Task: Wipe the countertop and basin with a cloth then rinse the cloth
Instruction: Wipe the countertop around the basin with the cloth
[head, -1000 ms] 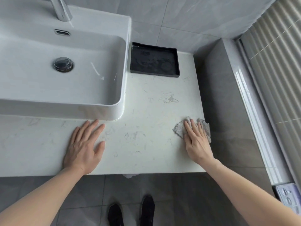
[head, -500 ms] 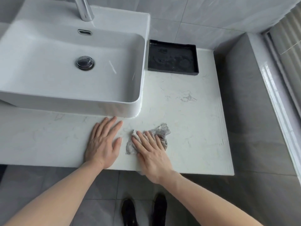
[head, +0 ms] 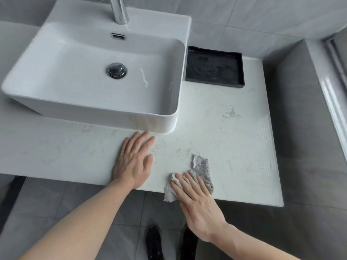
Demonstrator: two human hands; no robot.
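A grey speckled cloth point(head: 201, 168) lies crumpled at the front edge of the white marble countertop point(head: 225, 139), one corner hanging over the edge. My right hand point(head: 197, 201) presses flat on the cloth with straight fingers. My left hand point(head: 134, 162) rests flat on the countertop, fingertips near the front right corner of the white rectangular basin point(head: 105, 115). The basin has a chrome drain plug point(head: 116, 70) and a chrome tap point(head: 119, 10) behind it.
A black square tray point(head: 242, 72) sits on the countertop at the back, right of the basin. A grey tiled wall ledge point(head: 300, 109) borders the counter's right side. Wet streaks mark the counter's right edge. My black shoes point(head: 154, 243) stand on the grey floor below.
My right hand swept the cloth from the counter's right side leftward to beside my left hand, then back right and toward the front edge. My left hand stayed put.
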